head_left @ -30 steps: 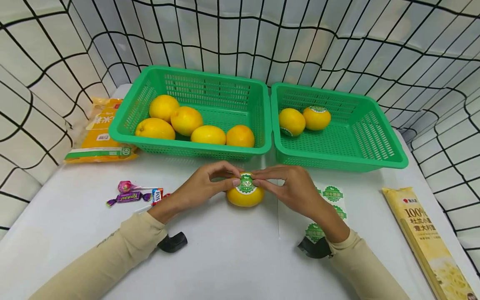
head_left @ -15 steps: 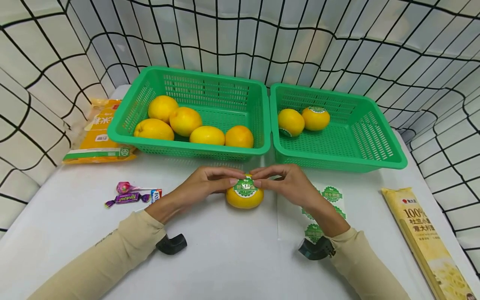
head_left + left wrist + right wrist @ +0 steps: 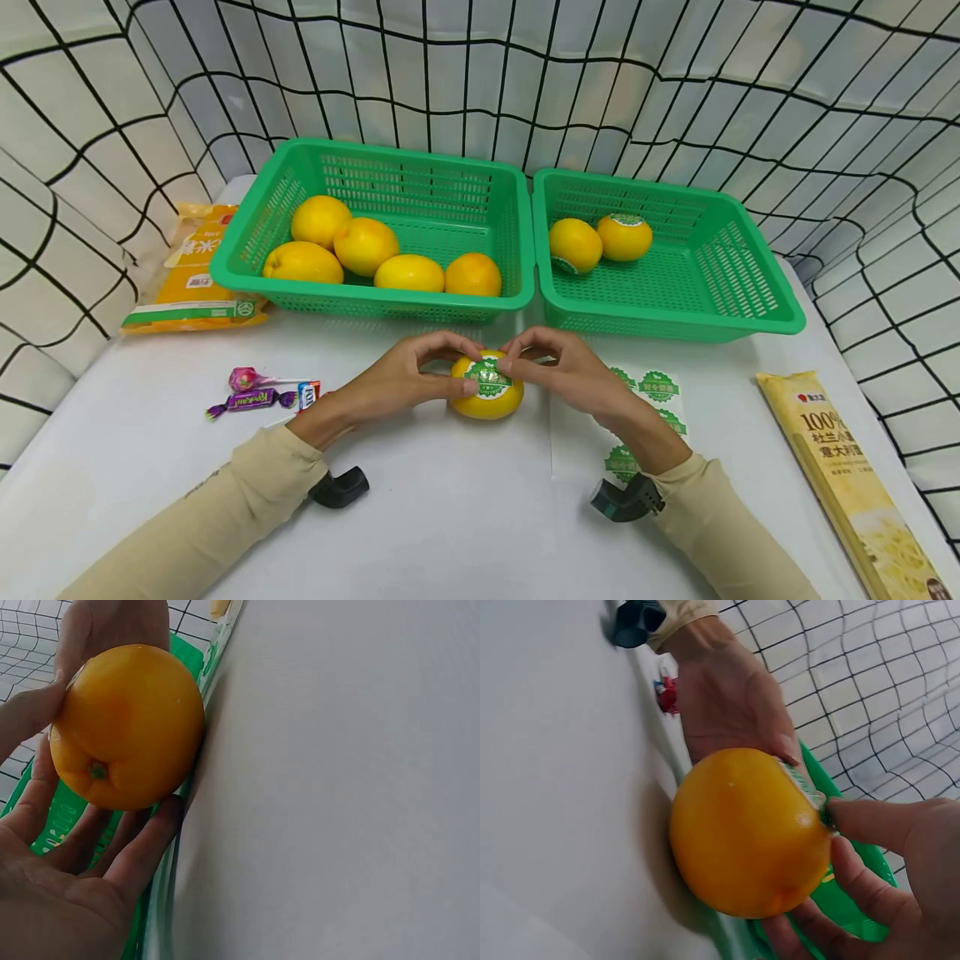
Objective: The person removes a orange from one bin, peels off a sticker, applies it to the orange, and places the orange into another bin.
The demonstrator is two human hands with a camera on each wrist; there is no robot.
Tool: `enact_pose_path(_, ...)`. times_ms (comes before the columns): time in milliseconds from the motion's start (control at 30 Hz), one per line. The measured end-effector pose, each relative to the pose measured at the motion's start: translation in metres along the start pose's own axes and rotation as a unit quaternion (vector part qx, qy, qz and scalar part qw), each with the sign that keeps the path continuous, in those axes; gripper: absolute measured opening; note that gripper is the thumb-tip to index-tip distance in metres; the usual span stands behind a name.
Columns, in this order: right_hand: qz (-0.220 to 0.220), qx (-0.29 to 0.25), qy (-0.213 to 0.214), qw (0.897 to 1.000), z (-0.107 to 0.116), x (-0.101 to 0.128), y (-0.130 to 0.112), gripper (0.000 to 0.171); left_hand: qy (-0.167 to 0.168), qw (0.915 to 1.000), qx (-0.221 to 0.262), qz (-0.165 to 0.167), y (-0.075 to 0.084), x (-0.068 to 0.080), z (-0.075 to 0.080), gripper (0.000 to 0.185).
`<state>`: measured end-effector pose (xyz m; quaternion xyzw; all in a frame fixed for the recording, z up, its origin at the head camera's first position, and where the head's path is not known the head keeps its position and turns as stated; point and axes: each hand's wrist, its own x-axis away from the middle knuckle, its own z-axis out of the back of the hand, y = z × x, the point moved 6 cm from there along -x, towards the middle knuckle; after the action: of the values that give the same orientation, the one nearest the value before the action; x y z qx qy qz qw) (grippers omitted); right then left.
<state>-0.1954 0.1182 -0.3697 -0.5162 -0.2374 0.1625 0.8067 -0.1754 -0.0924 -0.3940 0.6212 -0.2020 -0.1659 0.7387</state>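
Observation:
A yellow-orange orange (image 3: 487,408) sits on the white table, between both hands. On its upper face lies a round green-and-white sticker (image 3: 489,380). My left hand (image 3: 401,377) holds the orange from the left, its thumb on the sticker's edge. In the left wrist view its fingers curl behind the orange (image 3: 135,727), whose green stem end shows. From the right, my right hand (image 3: 566,371) holds the orange too, thumb and index finger close together at the sticker's upper right edge. The right wrist view shows other fingers against the fruit's far side.
Behind stand a green basket (image 3: 375,302) with several oranges and another green basket (image 3: 675,325) with two stickered ones. A sticker sheet (image 3: 573,450) lies under the right forearm. Sweets (image 3: 251,400), an orange bag (image 3: 191,283) and a pasta pack (image 3: 847,467) lie around. Black netting surrounds the table.
My left thumb has moved down to the sticker's lower left edge. The right fingers have drawn together at its upper right edge, uncovering more of the orange's top. The view has shifted slightly.

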Motion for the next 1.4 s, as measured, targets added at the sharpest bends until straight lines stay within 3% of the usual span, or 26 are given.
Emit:
enact_pose_path(200, 0.009, 0.012, 0.003, 1.000, -0.004, 0.000, 0.000, 0.022, -0.006, 0.9998, -0.018, -0.003, 0.001, 0.000, 0.002, 0.035)
enact_pose_path(500, 0.007, -0.015, -0.027, 0.999, -0.002, -0.001, 0.003, 0.022, -0.016, 0.9996, -0.013, -0.018, 0.005, 0.000, -0.001, 0.035)
enact_pose_path(733, 0.009, -0.008, -0.032, 0.999, -0.001, 0.003, 0.001, 0.023, -0.002, 0.9998, -0.011, -0.015, 0.004, -0.001, -0.002, 0.032)
enact_pose_path(833, 0.025, 0.004, -0.029, 0.999, -0.002, 0.004, -0.003, 0.021, 0.013, 0.9998, -0.011, -0.010, 0.003, 0.000, -0.002, 0.029)
enact_pose_path(1000, 0.087, 0.038, -0.015, 0.995, -0.009, 0.007, -0.011, 0.025, 0.025, 0.9997, -0.007, 0.000, 0.002, 0.001, -0.001, 0.024)
enact_pose_path(1167, 0.153, 0.106, 0.024, 0.982, -0.011, 0.011, -0.020, 0.032, 0.030, 0.9995, 0.000, 0.009, 0.000, 0.001, -0.002, 0.021)
enact_pose_path(1400, 0.187, 0.166, 0.032, 0.968, -0.010, 0.011, -0.025, 0.035, 0.012, 0.9999, -0.005, 0.005, -0.002, 0.002, 0.001, 0.028)
